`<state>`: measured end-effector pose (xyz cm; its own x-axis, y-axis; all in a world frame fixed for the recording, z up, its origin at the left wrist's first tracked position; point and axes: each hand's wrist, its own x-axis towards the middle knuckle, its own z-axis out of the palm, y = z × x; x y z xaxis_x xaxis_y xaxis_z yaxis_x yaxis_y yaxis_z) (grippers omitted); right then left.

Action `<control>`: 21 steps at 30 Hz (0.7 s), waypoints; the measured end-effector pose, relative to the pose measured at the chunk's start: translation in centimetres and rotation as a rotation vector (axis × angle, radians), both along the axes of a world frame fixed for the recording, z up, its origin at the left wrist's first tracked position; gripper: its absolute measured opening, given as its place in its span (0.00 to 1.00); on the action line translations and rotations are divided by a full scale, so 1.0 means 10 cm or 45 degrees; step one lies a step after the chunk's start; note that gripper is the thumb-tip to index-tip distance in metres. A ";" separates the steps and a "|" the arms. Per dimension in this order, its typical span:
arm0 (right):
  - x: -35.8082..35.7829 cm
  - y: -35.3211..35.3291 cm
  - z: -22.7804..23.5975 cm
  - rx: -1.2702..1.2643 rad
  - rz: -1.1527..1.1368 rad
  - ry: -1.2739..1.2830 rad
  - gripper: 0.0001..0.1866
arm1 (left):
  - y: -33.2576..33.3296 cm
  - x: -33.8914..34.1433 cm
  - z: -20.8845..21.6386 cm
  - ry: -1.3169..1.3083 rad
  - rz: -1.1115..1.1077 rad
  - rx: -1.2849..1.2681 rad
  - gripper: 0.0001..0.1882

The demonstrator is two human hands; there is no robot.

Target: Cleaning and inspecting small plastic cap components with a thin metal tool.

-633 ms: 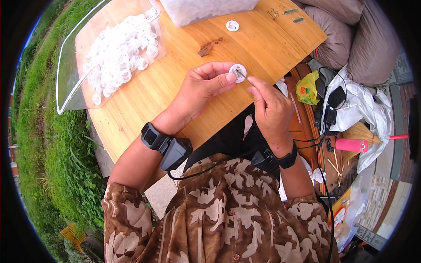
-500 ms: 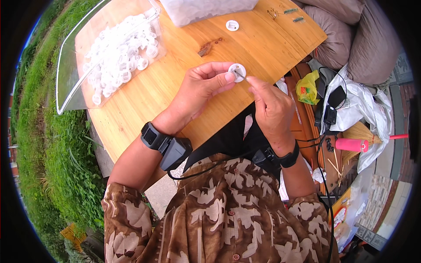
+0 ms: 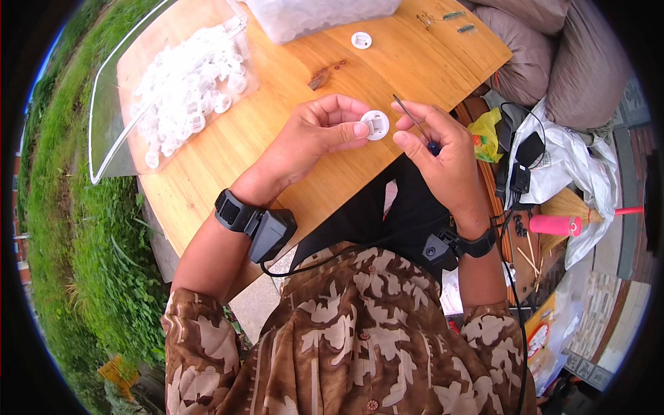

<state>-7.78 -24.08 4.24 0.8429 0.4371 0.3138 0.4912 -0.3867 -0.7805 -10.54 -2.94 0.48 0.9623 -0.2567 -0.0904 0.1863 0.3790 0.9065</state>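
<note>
Since the earlier frame, the right hand (image 3: 446, 155) moves to the right and rolls more open, and the screwdriver (image 3: 416, 124) comes away from the disc (image 3: 375, 125).

At left, a clear tray (image 3: 114, 142) with a white rim sits on the table (image 3: 190, 190) and contains a heap of white parts (image 3: 190, 93). The left hand (image 3: 315, 135) is closed in a pinch: the thumb lies on the disc's left edge, the fingers curl behind it. A bin (image 3: 318, 19) of whitish contents stands at the table's far side.

The disc is between the two hands, over the table, slotted face visible. A second disc (image 3: 361, 40) lies beside the bin. The right hand is partly open. It holds the screwdriver between thumb and fingers, dark blue handle toward the palm, tip pointing up and left, apart from the disc. Farther right are a yellow bag (image 3: 487, 135) and grey-brown sacks (image 3: 584, 69).
</note>
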 end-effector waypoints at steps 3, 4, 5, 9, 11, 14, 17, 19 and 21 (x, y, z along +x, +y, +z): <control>0.04 0.14 -0.12 0.169 0.102 0.112 0.13 | 0.02 -0.01 0.02 -0.001 -0.050 0.032 0.11; 0.05 0.16 -0.15 0.245 0.105 0.321 0.11 | 0.00 -0.02 0.01 -0.001 -0.048 0.033 0.11; 0.07 0.18 -0.18 0.320 0.107 0.530 0.09 | -0.03 -0.03 0.00 -0.016 0.001 0.067 0.11; 0.08 0.16 -0.29 0.595 0.144 0.734 0.07 | -0.14 -0.06 -0.05 -0.167 0.084 0.059 0.13; 0.03 0.19 -0.28 0.743 0.094 0.845 0.07 | -0.16 -0.06 -0.06 -0.180 0.100 0.035 0.13; -0.05 0.25 -0.22 0.530 -0.090 0.498 0.07 | -0.15 -0.05 -0.07 -0.141 0.109 0.009 0.14; -0.02 0.16 -0.18 0.132 -0.077 -0.215 0.09 | -0.11 -0.05 -0.04 -0.069 0.096 -0.006 0.14; -0.05 0.15 -0.15 0.078 -0.075 -0.217 0.10 | -0.11 -0.05 -0.03 -0.047 0.084 -0.016 0.14; -0.06 0.14 -0.15 0.025 -0.073 -0.221 0.12 | -0.12 -0.06 -0.02 -0.082 0.076 -0.053 0.14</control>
